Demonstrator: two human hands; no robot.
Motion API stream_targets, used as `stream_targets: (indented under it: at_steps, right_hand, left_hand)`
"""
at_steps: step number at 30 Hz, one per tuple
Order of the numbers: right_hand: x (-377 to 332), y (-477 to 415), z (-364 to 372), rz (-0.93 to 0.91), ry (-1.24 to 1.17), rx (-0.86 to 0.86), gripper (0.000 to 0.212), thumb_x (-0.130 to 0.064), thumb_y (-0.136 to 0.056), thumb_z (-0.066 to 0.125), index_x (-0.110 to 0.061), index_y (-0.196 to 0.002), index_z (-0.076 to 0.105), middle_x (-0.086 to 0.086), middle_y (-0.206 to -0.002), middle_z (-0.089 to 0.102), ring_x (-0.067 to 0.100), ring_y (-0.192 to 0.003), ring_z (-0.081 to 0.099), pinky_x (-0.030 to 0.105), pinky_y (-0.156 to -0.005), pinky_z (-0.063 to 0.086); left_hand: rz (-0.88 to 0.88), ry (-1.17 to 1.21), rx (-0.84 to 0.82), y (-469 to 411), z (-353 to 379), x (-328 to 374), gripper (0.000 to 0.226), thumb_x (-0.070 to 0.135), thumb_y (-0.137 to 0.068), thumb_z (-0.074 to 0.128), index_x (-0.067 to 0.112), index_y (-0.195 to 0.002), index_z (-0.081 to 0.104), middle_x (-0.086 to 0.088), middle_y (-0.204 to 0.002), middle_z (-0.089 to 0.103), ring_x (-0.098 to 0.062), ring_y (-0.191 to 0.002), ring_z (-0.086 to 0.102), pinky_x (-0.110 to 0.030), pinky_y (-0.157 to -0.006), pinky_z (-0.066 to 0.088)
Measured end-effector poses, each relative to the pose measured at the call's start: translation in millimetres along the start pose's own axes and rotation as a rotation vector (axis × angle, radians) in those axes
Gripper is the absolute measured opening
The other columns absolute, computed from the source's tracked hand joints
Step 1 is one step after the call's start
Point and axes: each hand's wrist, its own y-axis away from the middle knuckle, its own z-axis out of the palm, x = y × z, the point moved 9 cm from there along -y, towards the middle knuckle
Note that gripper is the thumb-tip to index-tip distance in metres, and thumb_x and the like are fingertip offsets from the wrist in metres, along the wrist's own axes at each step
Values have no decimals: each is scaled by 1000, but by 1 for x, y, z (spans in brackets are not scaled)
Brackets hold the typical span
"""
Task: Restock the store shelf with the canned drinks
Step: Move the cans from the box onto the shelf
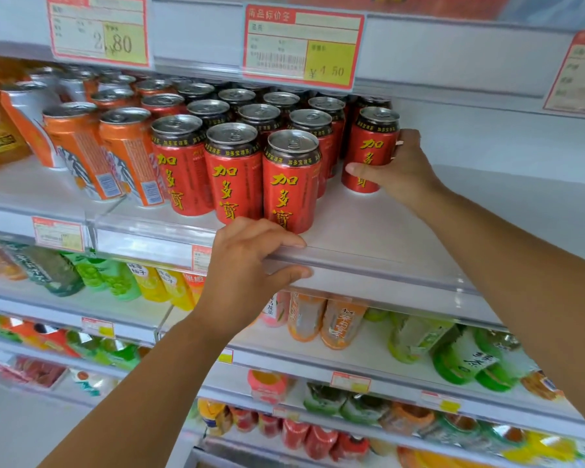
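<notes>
Several red cans with yellow characters [233, 170] stand in rows on the white shelf [368, 231]. One more red can [372, 146] stands upright at the right end of the rows, and my right hand [399, 170] grips it from the right side, thumb across its front. My left hand [247, 271] holds the shelf's front edge just below the front-row cans, fingers on top and thumb under the clear price rail.
Orange and white cans [81, 146] fill the left part of the same shelf. Bare shelf surface lies right of the held can. Price tags [301, 45] hang from the shelf above. Lower shelves hold bottled drinks [338, 322].
</notes>
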Motion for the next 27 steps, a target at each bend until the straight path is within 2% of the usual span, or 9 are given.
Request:
stream_targets:
  at_steps: [3, 6, 14, 17, 19, 21, 23, 25, 27]
  right_hand:
    - [8, -2, -3, 0, 76, 10, 84, -25, -69, 85, -15, -134, 34, 8, -119, 54, 19, -105, 57, 29, -86, 45]
    - [8, -6, -4, -5, 131, 12, 82, -27, -71, 83, -15, -137, 35, 7, -110, 57, 21, -101, 58, 32, -89, 46]
    - [8, -11, 4, -17, 148, 69, 81, -30, -74, 82, -16, -138, 36, 10, -123, 60, 23, -111, 59, 28, -90, 42]
    - [16, -11, 4, 102, 114, 10, 97, -33, -73, 82, -14, -148, 23, 12, -135, 54, 24, -123, 53, 31, -99, 40]
    - [15, 0, -4, 196, 89, -10, 105, -37, -73, 82, -16, -151, 14, 14, -145, 43, 26, -131, 45, 32, -100, 38]
    - [-4, 24, -21, 137, 176, 47, 92, -40, -76, 78, -20, -148, 24, 11, -142, 44, 23, -126, 48, 31, -97, 40]
    - [-38, 70, -34, -86, 236, 161, 62, -35, -82, 70, -23, -137, 43, 6, -123, 54, 16, -110, 56, 25, -89, 43]
    - [-65, 130, -33, -318, 126, 209, 33, -23, -88, 63, -28, -120, 55, -3, -99, 58, 10, -91, 58, 21, -83, 45]
    - [-76, 188, -11, -433, 20, 125, 26, -18, -92, 57, -35, -111, 54, -10, -90, 55, 7, -83, 57, 26, -79, 48]
  left_hand:
    - [-1, 0, 0, 1, 1, -2, 32, 48, -71, 78, 29, -96, 73, 15, -96, 68, -15, -90, 57, -39, -84, 44]
    - [13, -3, 7, 1, 1, 1, 32, 47, -72, 78, 28, -97, 73, 14, -95, 68, -15, -89, 57, -37, -83, 43]
    - [27, -7, 27, 3, -1, 2, 33, 50, -73, 74, 27, -98, 73, 13, -95, 68, -13, -89, 54, -30, -85, 39]
    - [18, -5, 20, 2, -2, 2, 36, 48, -72, 77, 27, -101, 74, 14, -96, 68, -12, -90, 53, -30, -86, 40]
    - [9, 8, 15, 3, -7, 4, 44, 44, -72, 80, 27, -112, 70, 15, -102, 68, -10, -95, 53, -31, -91, 40]
    - [8, 49, 37, 11, -19, 7, 55, 35, -75, 81, 24, -126, 63, 14, -116, 64, -7, -108, 50, -27, -101, 37]
    - [23, 49, 109, 30, -42, 7, 52, 31, -80, 78, 19, -128, 61, 11, -125, 60, -8, -118, 47, -22, -106, 31]
    - [-15, 39, 124, 65, -57, -7, 40, 29, -85, 70, 18, -124, 64, 9, -122, 61, -9, -115, 49, -20, -104, 33]
    - [-156, 54, 41, 115, -59, -42, 34, 31, -89, 64, 22, -122, 65, 12, -120, 62, -7, -113, 51, -19, -99, 38]
